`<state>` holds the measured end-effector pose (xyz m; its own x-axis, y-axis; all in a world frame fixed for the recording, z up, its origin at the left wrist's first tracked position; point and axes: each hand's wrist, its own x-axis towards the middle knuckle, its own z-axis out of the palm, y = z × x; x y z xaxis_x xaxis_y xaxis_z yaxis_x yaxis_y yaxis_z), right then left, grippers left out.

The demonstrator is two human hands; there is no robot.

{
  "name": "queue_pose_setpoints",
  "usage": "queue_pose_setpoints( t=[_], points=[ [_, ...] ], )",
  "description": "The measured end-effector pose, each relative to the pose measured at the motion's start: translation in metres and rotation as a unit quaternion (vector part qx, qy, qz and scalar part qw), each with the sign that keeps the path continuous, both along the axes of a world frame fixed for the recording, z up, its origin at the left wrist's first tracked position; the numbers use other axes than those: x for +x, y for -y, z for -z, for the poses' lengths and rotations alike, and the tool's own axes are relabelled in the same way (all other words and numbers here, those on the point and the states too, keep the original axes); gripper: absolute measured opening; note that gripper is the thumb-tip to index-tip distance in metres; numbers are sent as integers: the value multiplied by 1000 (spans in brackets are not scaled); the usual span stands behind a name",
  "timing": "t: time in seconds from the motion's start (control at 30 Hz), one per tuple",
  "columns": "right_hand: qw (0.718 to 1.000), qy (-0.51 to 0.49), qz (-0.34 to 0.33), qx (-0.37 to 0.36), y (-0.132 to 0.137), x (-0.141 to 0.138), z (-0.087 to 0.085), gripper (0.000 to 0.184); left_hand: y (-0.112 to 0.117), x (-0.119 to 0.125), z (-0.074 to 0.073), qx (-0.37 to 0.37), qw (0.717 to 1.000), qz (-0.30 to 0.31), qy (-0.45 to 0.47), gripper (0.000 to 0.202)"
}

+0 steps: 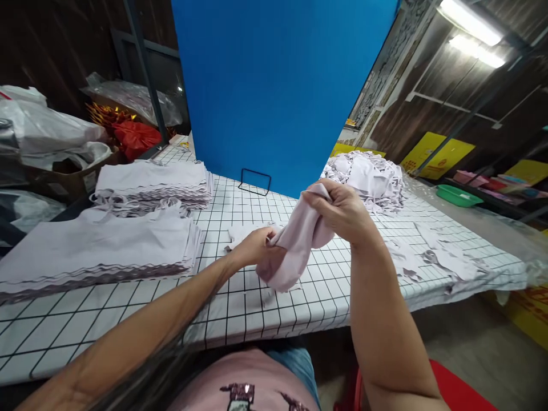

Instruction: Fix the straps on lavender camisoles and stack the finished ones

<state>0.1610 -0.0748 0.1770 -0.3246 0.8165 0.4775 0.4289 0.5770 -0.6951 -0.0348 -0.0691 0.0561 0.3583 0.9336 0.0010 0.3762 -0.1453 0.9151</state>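
Note:
A pale pinkish-white piece of fabric [293, 245] hangs bunched between my two hands, just above the checked tablecloth. My right hand [342, 208] grips its upper end, with thumb and fingers pinched on the cloth. Lower down and to the left, my left hand [257, 245] is closed on the fabric's edge; some of its fingers are hidden in the folds. Small scraps of the same cloth [237, 234] lie on the table behind and below my left hand.
Two stacks of cut fabric [103, 245] stand at the left. A blue board [274, 85] rises behind the table, a black wire stand [256, 181] at its foot. A heap of fabric pieces [368, 177] lies back right, with loose scraps [454, 257] nearer. A red stool [454, 388] stands below right.

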Motion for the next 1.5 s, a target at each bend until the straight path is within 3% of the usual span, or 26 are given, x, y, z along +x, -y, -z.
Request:
queue_pose_setpoints(
  t=[0.07, 0.17, 0.23, 0.3, 0.4, 0.5, 0.57, 0.63, 0.77, 0.8, 0.9, 1.0, 1.07, 1.13, 1.2, 1.27, 1.37, 1.4, 1.5],
  points=[
    [998, -62, 2, 6, 1, 6, 1, 24, 4, -2, 20, -37, 999, -34, -18, 32],
    [991, -134, 14, -5, 0, 14, 4, 26, 9, -1, 29, -135, 987, 12, 81, 28],
    [986, -162, 24, -13, -2, 21, 8, 27, 11, 0, 25, -203, 957, 24, 207, 25],
    [983, -178, 37, -15, -5, 31, 15, 27, 13, -1, 20, -235, 904, 10, 356, 21],
    [976, -208, 59, -25, -11, 52, 37, 24, 18, -9, 11, -185, 820, -25, 541, 23],
    [961, -260, 71, -59, -18, 66, 74, 25, 22, -19, 3, -80, 787, -95, 605, 28],
    [943, -306, 73, -103, -21, 67, 101, 26, 24, -24, -1, -40, 787, -142, 600, 32],
    [918, -360, 71, -149, -20, 61, 125, 27, 26, -27, -3, -45, 788, -171, 589, 35],
    [892, -409, 63, -180, -14, 50, 149, 27, 23, -31, 9, -106, 804, -181, 556, 35],
    [896, -401, 62, -179, -13, 50, 151, 27, 21, -33, 15, -116, 823, -183, 525, 34],
    [915, -358, 58, -175, -9, 53, 154, 26, 19, -43, 34, -101, 913, -211, 334, 29],
    [934, -307, 68, -171, -6, 58, 158, 26, 27, -50, 40, 15, 952, -270, 145, 31],
    [941, -283, 73, -171, -4, 59, 162, 26, 33, -48, 34, 135, 963, -228, 47, 30],
    [944, -278, 67, -167, -1, 58, 163, 25, 35, -38, 25, 233, 968, -86, -34, 29],
    [947, -280, 50, -151, 1, 56, 158, 23, 30, -22, 19, 265, 960, 67, -53, 37],
    [955, -265, 32, -130, 4, 55, 149, 22, 18, -5, 18, 261, 949, 170, -56, 42],
    [971, -215, 20, -105, 10, 61, 131, 22, -2, 8, 18, 209, 937, 273, -59, 20],
    [974, -204, 22, -98, 11, 65, 127, 22, -7, 8, 17, 183, 935, 298, -58, 13],
    [974, -203, 47, -85, 15, 83, 120, 21, -15, -5, 8, 122, 936, 326, -54, 16]
  ],
)
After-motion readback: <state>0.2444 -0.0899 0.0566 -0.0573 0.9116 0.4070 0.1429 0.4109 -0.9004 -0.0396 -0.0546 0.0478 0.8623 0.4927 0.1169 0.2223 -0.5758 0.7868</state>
